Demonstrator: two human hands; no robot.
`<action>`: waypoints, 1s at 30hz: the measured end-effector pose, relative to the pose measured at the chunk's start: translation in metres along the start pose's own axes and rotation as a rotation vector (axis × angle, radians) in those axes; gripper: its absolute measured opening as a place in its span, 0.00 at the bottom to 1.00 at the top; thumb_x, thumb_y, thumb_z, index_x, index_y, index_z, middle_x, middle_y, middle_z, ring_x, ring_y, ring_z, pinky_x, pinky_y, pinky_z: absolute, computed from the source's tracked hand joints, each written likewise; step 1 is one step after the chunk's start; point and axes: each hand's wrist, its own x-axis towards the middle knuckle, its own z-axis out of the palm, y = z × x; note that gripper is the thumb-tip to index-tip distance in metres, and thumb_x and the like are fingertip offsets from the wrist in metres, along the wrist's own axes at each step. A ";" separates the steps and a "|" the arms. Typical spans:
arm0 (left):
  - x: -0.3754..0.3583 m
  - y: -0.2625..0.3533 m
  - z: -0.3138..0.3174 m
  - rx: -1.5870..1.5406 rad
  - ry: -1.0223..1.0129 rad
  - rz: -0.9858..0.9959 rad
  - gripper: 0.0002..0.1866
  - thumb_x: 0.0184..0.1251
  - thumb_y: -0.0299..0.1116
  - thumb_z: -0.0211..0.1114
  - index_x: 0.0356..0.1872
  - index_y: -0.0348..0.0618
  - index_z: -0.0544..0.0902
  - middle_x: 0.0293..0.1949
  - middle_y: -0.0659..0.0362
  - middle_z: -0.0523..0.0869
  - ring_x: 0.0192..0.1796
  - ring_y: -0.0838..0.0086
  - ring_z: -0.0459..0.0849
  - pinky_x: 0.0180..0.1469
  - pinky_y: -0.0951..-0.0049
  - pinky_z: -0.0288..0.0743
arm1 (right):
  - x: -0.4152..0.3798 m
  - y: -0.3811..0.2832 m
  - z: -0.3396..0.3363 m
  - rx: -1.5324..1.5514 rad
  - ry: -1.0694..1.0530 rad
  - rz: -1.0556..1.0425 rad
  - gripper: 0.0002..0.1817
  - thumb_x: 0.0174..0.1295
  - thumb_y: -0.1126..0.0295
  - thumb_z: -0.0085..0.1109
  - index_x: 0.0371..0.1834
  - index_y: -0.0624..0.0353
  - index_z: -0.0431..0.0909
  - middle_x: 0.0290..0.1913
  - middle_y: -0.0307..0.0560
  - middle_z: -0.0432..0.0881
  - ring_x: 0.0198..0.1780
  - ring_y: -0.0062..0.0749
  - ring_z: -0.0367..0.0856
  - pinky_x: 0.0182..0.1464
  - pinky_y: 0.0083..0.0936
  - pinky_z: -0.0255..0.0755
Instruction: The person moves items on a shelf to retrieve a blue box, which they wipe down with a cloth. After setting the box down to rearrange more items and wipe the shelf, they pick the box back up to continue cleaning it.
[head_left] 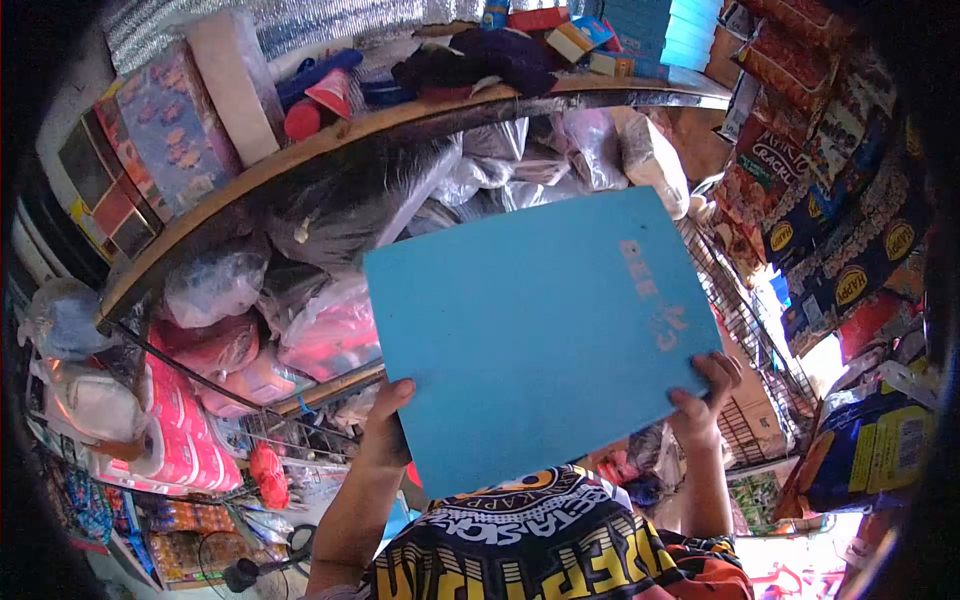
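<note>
Between left hand [388,420] and right hand [702,400]; blue panel [540,330]

Upper shelf [290,157] w/ misc. boxes [570,40]

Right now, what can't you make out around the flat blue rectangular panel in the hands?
All in the head view:
- Back of the flat blue rectangular panel: hidden by its camera-side face.
- Most fingers of the left hand: behind the panel.
- Wording of the pale markings: too faint and small.
- Contents of the dark plastic bag: obscured by its film.
</note>
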 end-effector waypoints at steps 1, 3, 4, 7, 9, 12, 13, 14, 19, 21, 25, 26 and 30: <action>0.000 -0.007 0.000 -0.055 0.043 0.031 0.33 0.42 0.44 0.64 0.51 0.38 0.66 0.45 0.53 0.73 0.46 0.66 0.74 0.44 0.67 0.70 | 0.008 -0.002 -0.001 0.005 -0.011 -0.002 0.25 0.37 0.61 0.66 0.42 0.26 0.71 0.46 0.33 0.69 0.51 0.36 0.62 0.50 0.38 0.56; 0.002 -0.019 -0.011 -0.112 0.095 0.068 0.33 0.41 0.42 0.64 0.51 0.38 0.65 0.44 0.53 0.73 0.45 0.66 0.74 0.44 0.67 0.71 | 0.035 -0.005 -0.001 0.211 -0.504 0.252 0.27 0.29 0.61 0.70 0.41 0.35 0.76 0.51 0.37 0.69 0.56 0.40 0.62 0.54 0.38 0.55; 0.003 -0.027 -0.023 -0.060 0.138 0.169 0.34 0.41 0.41 0.64 0.52 0.38 0.65 0.44 0.53 0.73 0.45 0.65 0.74 0.44 0.66 0.71 | 0.041 0.002 0.002 0.350 -0.564 0.275 0.28 0.25 0.61 0.71 0.40 0.44 0.79 0.53 0.41 0.70 0.58 0.41 0.63 0.57 0.38 0.53; -0.007 -0.037 -0.037 0.007 0.205 0.357 0.33 0.41 0.38 0.64 0.52 0.38 0.64 0.43 0.53 0.74 0.44 0.63 0.75 0.45 0.64 0.71 | 0.060 0.031 0.028 0.436 -0.356 0.415 0.28 0.30 0.67 0.69 0.42 0.56 0.77 0.49 0.44 0.73 0.51 0.35 0.70 0.52 0.32 0.61; -0.017 -0.044 -0.051 -0.094 0.217 0.382 0.34 0.42 0.37 0.64 0.53 0.39 0.63 0.44 0.53 0.73 0.45 0.62 0.75 0.46 0.63 0.71 | 0.113 0.036 0.042 0.601 -0.141 0.509 0.26 0.37 0.69 0.67 0.44 0.60 0.75 0.47 0.44 0.75 0.49 0.30 0.71 0.48 0.26 0.64; -0.029 -0.065 -0.086 -0.146 0.246 0.438 0.35 0.41 0.40 0.63 0.54 0.40 0.62 0.47 0.52 0.71 0.47 0.62 0.73 0.48 0.62 0.69 | 0.196 0.054 0.084 0.757 0.102 0.553 0.21 0.46 0.68 0.63 0.45 0.59 0.74 0.43 0.42 0.77 0.46 0.26 0.73 0.43 0.23 0.65; -0.032 -0.063 -0.083 -0.145 0.238 0.446 0.35 0.41 0.40 0.63 0.54 0.40 0.62 0.47 0.52 0.71 0.47 0.62 0.73 0.48 0.62 0.69 | 0.227 0.063 0.100 0.771 0.124 0.504 0.19 0.49 0.67 0.62 0.45 0.58 0.74 0.41 0.42 0.77 0.44 0.26 0.74 0.43 0.23 0.66; -0.039 -0.060 -0.075 -0.128 0.268 0.461 0.36 0.42 0.45 0.60 0.54 0.40 0.62 0.47 0.52 0.71 0.48 0.61 0.72 0.48 0.62 0.67 | 0.255 0.076 0.118 0.750 0.079 0.491 0.19 0.49 0.63 0.61 0.44 0.58 0.75 0.40 0.44 0.78 0.42 0.27 0.75 0.42 0.23 0.67; -0.060 -0.062 -0.082 -0.103 0.302 0.505 0.37 0.41 0.44 0.59 0.56 0.41 0.60 0.50 0.50 0.68 0.51 0.60 0.69 0.50 0.57 0.66 | 0.343 0.101 0.204 0.496 -0.184 0.312 0.22 0.48 0.51 0.59 0.40 0.56 0.78 0.35 0.51 0.80 0.38 0.38 0.79 0.43 0.28 0.69; -0.068 -0.073 -0.094 -0.067 0.372 0.556 0.36 0.42 0.42 0.59 0.57 0.41 0.60 0.50 0.50 0.68 0.51 0.59 0.69 0.49 0.57 0.67 | 0.351 0.099 0.231 0.473 -0.317 0.307 0.22 0.47 0.50 0.59 0.38 0.56 0.78 0.34 0.52 0.80 0.38 0.41 0.79 0.44 0.30 0.69; -0.073 -0.077 -0.102 -0.069 0.379 0.648 0.34 0.44 0.37 0.58 0.57 0.42 0.59 0.50 0.50 0.68 0.51 0.58 0.69 0.49 0.57 0.68 | 0.360 0.101 0.246 0.152 -0.547 0.093 0.18 0.46 0.55 0.58 0.36 0.55 0.79 0.34 0.54 0.79 0.39 0.46 0.78 0.44 0.33 0.70; -0.073 -0.078 -0.103 -0.073 0.382 0.653 0.34 0.44 0.37 0.58 0.57 0.42 0.59 0.50 0.50 0.68 0.51 0.58 0.69 0.49 0.57 0.68 | 0.361 0.101 0.246 0.190 -0.568 0.080 0.16 0.46 0.57 0.57 0.35 0.56 0.79 0.34 0.55 0.79 0.39 0.46 0.78 0.43 0.34 0.70; -0.075 -0.075 -0.097 -0.106 0.412 0.625 0.34 0.44 0.36 0.58 0.58 0.43 0.58 0.50 0.50 0.67 0.52 0.59 0.69 0.49 0.58 0.68 | 0.370 0.094 0.242 -0.020 -0.169 0.066 0.13 0.47 0.62 0.57 0.34 0.56 0.78 0.33 0.54 0.79 0.37 0.47 0.78 0.41 0.36 0.71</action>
